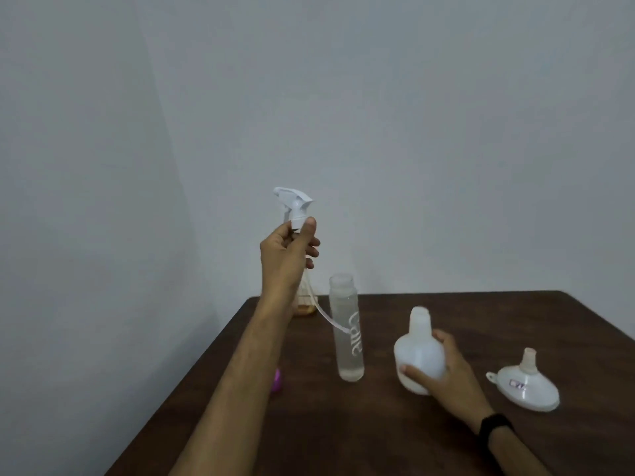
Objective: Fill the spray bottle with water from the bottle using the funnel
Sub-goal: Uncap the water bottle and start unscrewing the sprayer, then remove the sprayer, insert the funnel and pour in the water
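Observation:
My left hand [287, 250] holds the white spray head [293, 204] up in the air by its collar, and its thin dip tube [324, 316] hangs down in front of the water bottle. My right hand [443, 367] grips the white spray bottle body [417, 352], which stands upright on the table with its neck uncovered. A tall clear water bottle [347, 334] with white lettering stands uncapped between my hands. The white funnel [525, 381] lies mouth down on the table, to the right of my right hand.
The dark wooden table [378, 438] meets a plain grey wall at the back. A small bottle of amber liquid [305, 300] stands behind my left wrist. Something small and pink [276, 381] peeks out beside my left forearm near the table's left edge.

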